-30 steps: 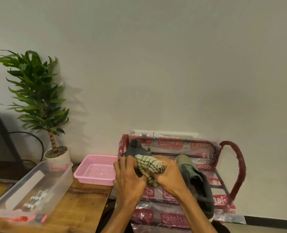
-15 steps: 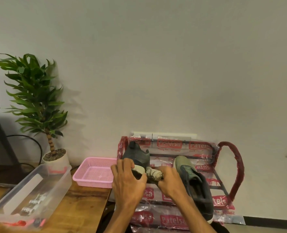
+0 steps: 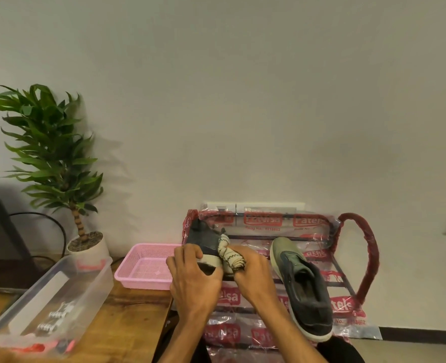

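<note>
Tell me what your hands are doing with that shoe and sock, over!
Left hand grips dark shoe. Right hand holds rolled sock against that shoe. Second shoe lies apart on rack, not blocking.

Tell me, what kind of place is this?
Probably a home corner for shoes: a plastic-wrapped metal shoe rack holds a grey-green fabric shoe, beside a wooden table and a leafy green potted plant.

Forearms reach forward side by side; left hand (image 3: 194, 280) and right hand (image 3: 253, 276) nearly touch, fingers curled, gripping.
</note>
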The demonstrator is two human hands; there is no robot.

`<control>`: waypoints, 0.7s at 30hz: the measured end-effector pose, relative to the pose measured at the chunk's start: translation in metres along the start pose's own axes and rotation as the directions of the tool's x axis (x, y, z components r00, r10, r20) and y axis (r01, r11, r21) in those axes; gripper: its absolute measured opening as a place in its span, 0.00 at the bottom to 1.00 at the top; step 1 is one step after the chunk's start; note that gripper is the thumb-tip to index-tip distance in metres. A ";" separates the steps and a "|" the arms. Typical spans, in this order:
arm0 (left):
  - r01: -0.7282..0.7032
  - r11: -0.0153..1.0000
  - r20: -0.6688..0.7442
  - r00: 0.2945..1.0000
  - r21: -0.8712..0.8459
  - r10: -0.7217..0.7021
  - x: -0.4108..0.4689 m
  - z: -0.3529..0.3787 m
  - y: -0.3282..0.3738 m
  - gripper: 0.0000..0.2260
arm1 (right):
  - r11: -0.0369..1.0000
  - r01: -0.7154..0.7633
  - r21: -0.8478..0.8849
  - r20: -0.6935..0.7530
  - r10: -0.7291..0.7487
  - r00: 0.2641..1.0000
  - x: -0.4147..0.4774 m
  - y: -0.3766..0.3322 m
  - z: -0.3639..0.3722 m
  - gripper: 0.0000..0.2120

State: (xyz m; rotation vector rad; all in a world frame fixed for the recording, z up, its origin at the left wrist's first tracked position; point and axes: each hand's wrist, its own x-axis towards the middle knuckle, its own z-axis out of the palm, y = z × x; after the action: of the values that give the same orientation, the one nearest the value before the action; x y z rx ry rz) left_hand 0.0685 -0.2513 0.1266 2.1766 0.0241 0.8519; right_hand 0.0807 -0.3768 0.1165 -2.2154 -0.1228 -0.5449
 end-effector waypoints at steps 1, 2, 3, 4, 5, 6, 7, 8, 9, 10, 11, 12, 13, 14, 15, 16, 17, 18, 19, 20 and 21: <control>0.006 1.000 -0.005 1.000 0.000 -0.006 0.000 -0.001 0.000 0.26 | 0.999 -0.046 -0.028 0.010 0.046 0.999 0.000 0.003 0.000 0.21; 0.016 1.000 -0.008 1.000 -0.004 -0.017 0.001 -0.001 0.001 0.26 | 0.997 -0.083 0.000 0.005 0.083 0.997 0.000 0.004 0.000 0.22; 0.030 0.999 -0.012 0.999 -0.014 -0.031 0.002 -0.001 0.002 0.26 | 0.991 -0.109 0.077 -0.012 0.110 0.994 -0.003 0.003 0.002 0.22; 0.044 0.999 -0.019 0.999 -0.026 -0.045 0.004 -0.001 0.003 0.26 | 0.976 -0.117 0.183 -0.038 0.126 0.991 -0.006 0.000 0.004 0.23; 0.057 0.997 -0.029 0.998 -0.043 -0.058 0.006 -0.002 0.005 0.25 | 0.954 -0.112 0.277 -0.070 0.137 0.988 -0.010 -0.005 0.006 0.24; 0.071 0.995 -0.045 0.996 -0.069 -0.074 0.008 -0.002 0.005 0.25 | 0.939 -0.090 0.331 -0.101 0.130 0.986 -0.013 -0.009 0.009 0.25; 0.087 0.991 -0.061 0.994 -0.103 -0.093 0.010 -0.002 0.005 0.24 | 0.943 -0.053 0.328 -0.120 0.097 0.988 -0.014 -0.010 0.011 0.27; 0.106 0.985 -0.072 0.991 -0.136 -0.117 0.012 -0.003 0.003 0.24 | 0.958 -0.022 0.287 -0.115 0.057 0.992 -0.013 -0.008 0.014 0.28; 0.128 0.979 -0.075 0.987 -0.162 -0.141 0.013 -0.004 0.001 0.24 | 0.973 -0.020 0.231 -0.087 0.041 0.995 -0.012 -0.003 0.016 0.29; 0.146 0.973 -0.077 0.984 -0.179 -0.162 0.013 -0.005 -0.002 0.24 | 0.987 -0.049 0.155 -0.043 0.056 0.997 -0.009 0.002 0.015 0.28; 0.160 0.968 -0.077 0.981 -0.192 -0.178 0.014 -0.005 -0.005 0.24 | 0.991 -0.104 0.080 -0.013 0.106 0.994 -0.006 0.006 0.012 0.25; 0.171 0.964 -0.075 0.979 -0.203 -0.189 0.013 -0.005 -0.007 0.24 | 0.985 -0.170 0.028 -0.022 0.170 0.985 -0.005 0.011 0.008 0.22; 0.175 0.961 -0.068 0.979 -0.216 -0.193 0.013 -0.005 -0.009 0.24 | 0.973 -0.232 0.018 -0.058 0.232 0.971 -0.005 0.013 0.004 0.19; 0.168 0.958 -0.062 0.980 -0.231 -0.187 0.012 -0.005 -0.009 0.24 | 0.962 -0.270 0.043 -0.108 0.273 0.956 -0.004 0.014 0.000 0.18; 0.162 0.956 -0.056 0.982 -0.243 -0.181 0.012 -0.005 -0.010 0.24 | 0.956 -0.282 0.080 -0.148 0.292 0.945 -0.004 0.013 -0.002 0.18; 0.162 0.955 -0.051 0.982 -0.249 -0.179 0.011 -0.004 -0.010 0.24 | 0.953 -0.282 0.109 -0.174 0.298 0.939 -0.004 0.012 -0.002 0.20; 0.164 0.954 -0.047 0.982 -0.251 -0.181 0.010 -0.003 -0.010 0.23 | 0.954 -0.268 0.134 -0.184 0.290 0.939 -0.004 0.009 -0.002 0.21; 0.165 0.954 -0.042 0.983 -0.251 -0.181 0.009 -0.002 -0.010 0.23 | 0.957 -0.242 0.158 -0.179 0.269 0.946 -0.004 0.004 0.000 0.21; 0.163 0.955 -0.035 0.984 -0.249 -0.177 0.007 -0.001 -0.009 0.23 | 0.962 -0.206 0.182 -0.165 0.236 0.958 -0.004 -0.001 0.003 0.21; 0.157 0.957 -0.032 0.985 -0.244 -0.169 0.006 0.000 -0.009 0.22 | 0.966 -0.158 0.206 -0.144 0.190 0.971 -0.004 -0.008 0.007 0.22; 0.149 0.960 -0.033 0.986 -0.236 -0.161 0.005 0.000 -0.008 0.21 | 0.970 -0.098 0.224 -0.125 0.128 0.984 -0.005 -0.015 0.010 0.24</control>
State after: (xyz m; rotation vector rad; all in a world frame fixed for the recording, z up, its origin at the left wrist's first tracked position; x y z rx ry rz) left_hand 0.0751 -0.2445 0.1240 1.9057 0.1138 0.7804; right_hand 0.0753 -0.3594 0.1196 -1.9528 0.0173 -0.5910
